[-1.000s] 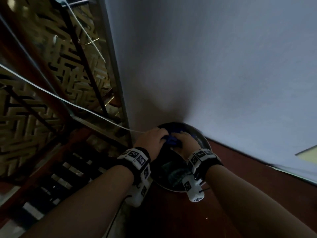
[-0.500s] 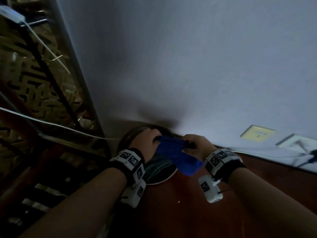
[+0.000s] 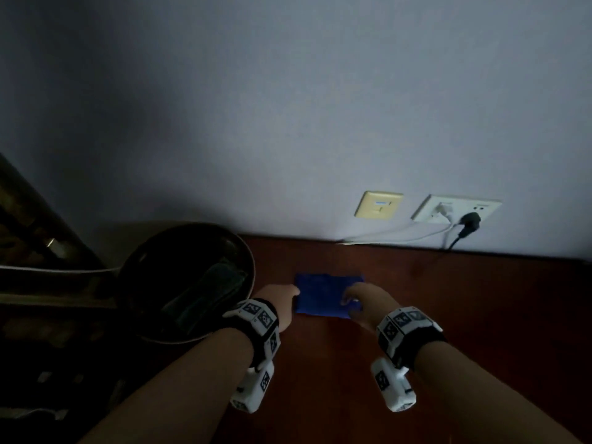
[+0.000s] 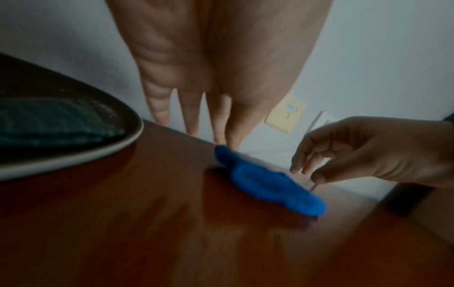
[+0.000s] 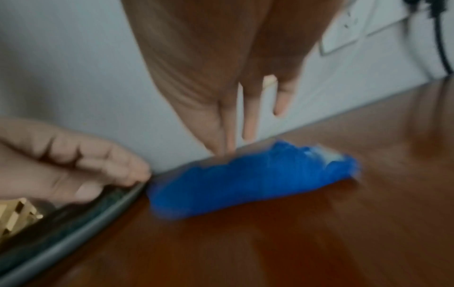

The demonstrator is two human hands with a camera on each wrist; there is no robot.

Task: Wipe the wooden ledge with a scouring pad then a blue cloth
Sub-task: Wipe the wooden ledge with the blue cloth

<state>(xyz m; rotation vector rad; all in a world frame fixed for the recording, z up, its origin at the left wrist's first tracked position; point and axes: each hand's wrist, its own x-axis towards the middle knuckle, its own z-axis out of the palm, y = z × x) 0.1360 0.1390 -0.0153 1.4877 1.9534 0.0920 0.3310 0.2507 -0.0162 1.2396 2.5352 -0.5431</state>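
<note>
1. At far left, a dark round bowl sits on the wooden ledge with a dark, ribbed pad-like item, probably the scouring pad, lying inside it; dim light leaves its identity uncertain.

2. The left hand reaches to the left edge of the blue cloth. Its fingers run nearly straight, tips at the cloth's corner. The wrist view is too blurred to show whether they pinch the fabric or only touch it.

3. The blue cloth lies spread roughly flat on the ledge, just right of the bowl and short of the wall.

4. The right hand rests over the cloth's right near corner. Its fingers are loosely extended, the first two tips down at the fabric and the others lifted, closed around nothing.

5. Judged from this layout, the scouring stage looks finished, with the pad apparently back in the bowl, and the cloth stage is just opening: laid out, not yet wiped.

6. The next move calls for one flat palm pressing down and sweeping along the ledge, steering clear of the bowl's rim.

7. At right, a cream wall plate and a white socket with plugs and cables trailing to the ledge could snag a long stroke.

8. The ledge's right end is cut off and its front edge is not in view. Any dirt or wetness on the wood cannot be made out.
</note>
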